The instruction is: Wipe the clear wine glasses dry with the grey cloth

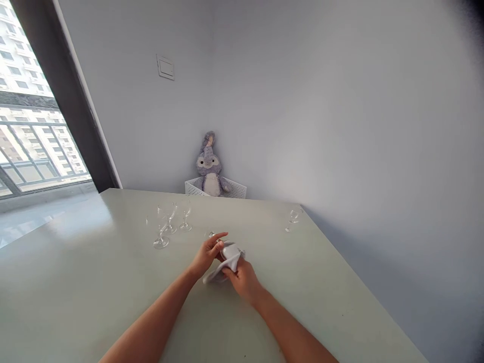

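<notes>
Near the middle of the table, my left hand [208,254] is closed around a small stemmed glass. The rounded foot of the stemmed glass [212,234] shows just beyond my fingers, while much of its bowl is hidden by the hand and the cloth. My right hand [244,277] grips a light grey cloth [230,256], which is bunched against the glass's bowl and hangs down between my wrists. Both hands meet just above the tabletop.
The pale green table [113,282] spreads wide. Three clear stemmed glasses [162,242] stand grouped at left; another clear glass [294,217] stands near the right edge. Behind the table, a plush toy [210,171] sits in a white perforated basket [237,190]. Walls border the back and right.
</notes>
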{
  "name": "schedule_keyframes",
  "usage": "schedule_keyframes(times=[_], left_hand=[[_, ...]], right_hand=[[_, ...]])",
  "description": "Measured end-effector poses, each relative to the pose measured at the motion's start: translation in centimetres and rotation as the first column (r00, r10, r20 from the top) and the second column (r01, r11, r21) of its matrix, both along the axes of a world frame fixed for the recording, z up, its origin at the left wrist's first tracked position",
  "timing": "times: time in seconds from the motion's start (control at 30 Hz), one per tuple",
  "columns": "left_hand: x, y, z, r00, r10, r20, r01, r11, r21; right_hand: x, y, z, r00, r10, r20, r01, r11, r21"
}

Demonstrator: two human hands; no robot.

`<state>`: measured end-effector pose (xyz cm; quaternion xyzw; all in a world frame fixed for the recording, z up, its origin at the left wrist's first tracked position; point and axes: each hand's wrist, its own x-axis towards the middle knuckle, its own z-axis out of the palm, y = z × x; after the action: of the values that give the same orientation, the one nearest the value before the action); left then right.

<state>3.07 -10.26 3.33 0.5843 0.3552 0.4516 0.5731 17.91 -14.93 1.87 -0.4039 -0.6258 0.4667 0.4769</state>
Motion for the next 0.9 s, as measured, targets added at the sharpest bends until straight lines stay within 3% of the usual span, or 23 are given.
schedule_keyframes(times=[0.07, 0.1, 0.2, 0.3, 0.37, 0.43, 0.53, 0.6, 0.67, 0.73, 0.8, 0.83, 0.9], left_hand=[[-0.1, 0.1, -0.5, 0.987, 0.062, -0.149, -0.058, 0.998, 0.031], [-0.1, 0.1, -0.6, 0.963, 0.11, -0.246, -0.091, 0.992, 0.088], [-0.4, 0.0, -0.3, 0.811, 0.342, -0.475, -0.137, 0.9, 0.414], [-1.2, 0.3, 0.3, 0.71, 0.478, -0.517, 0.003, 0.733, 0.681], [-1.7, 0.6, 0.5, 0.692, 0.453, -0.563, 0.131, 0.687, 0.714], [-2.0, 0.9, 0.6, 0.663, 0.413, -0.625, 0.223, 0.688, 0.691], [-2.2, 1.1, 0.4, 0.637, 0.384, -0.668, 0.271, 0.7, 0.661], [-2.4, 1.3, 0.3, 0.642, 0.386, -0.662, 0.25, 0.711, 0.657], [-2.7, 1.5, 0.2, 0.647, 0.412, -0.642, 0.174, 0.74, 0.65], [-3.2, 1.8, 0.1, 0.633, 0.473, -0.613, 0.05, 0.765, 0.642], [-3.6, 2.0, -0.1, 0.599, 0.54, -0.592, -0.057, 0.766, 0.641], [-3.7, 2.0, -0.2, 0.579, 0.564, -0.589, -0.087, 0.76, 0.644], [-3.6, 1.9, -0.4, 0.545, 0.587, -0.598, -0.094, 0.752, 0.652]], right_hand=[[-0.2, 0.1, -0.4, 0.982, -0.117, 0.15, 0.098, 0.987, 0.13], [0.0, 0.3, -0.5, 0.973, -0.146, 0.176, 0.126, 0.984, 0.123], [1.1, 1.3, -0.2, 0.985, -0.147, 0.088, 0.156, 0.982, -0.11], [2.8, 2.0, 0.8, 0.991, -0.082, -0.103, 0.05, 0.957, -0.287], [3.7, 2.0, 1.5, 0.986, 0.036, -0.161, -0.083, 0.952, -0.293], [4.4, 1.8, 2.0, 0.976, 0.16, -0.147, -0.195, 0.943, -0.269], [5.1, 1.8, 2.4, 0.964, 0.251, -0.086, -0.265, 0.935, -0.236], [5.7, 2.1, 2.3, 0.971, 0.228, -0.074, -0.239, 0.943, -0.23], [6.4, 2.7, 2.1, 0.991, 0.117, -0.067, -0.13, 0.967, -0.219], [7.0, 3.2, 2.0, 0.997, -0.071, -0.009, 0.069, 0.988, -0.138], [7.1, 3.3, 2.1, 0.96, -0.259, 0.105, 0.25, 0.964, 0.093], [6.9, 3.1, 2.2, 0.929, -0.325, 0.176, 0.278, 0.928, 0.249], [6.0, 2.4, 2.5, 0.849, -0.406, 0.338, 0.184, 0.827, 0.531]])
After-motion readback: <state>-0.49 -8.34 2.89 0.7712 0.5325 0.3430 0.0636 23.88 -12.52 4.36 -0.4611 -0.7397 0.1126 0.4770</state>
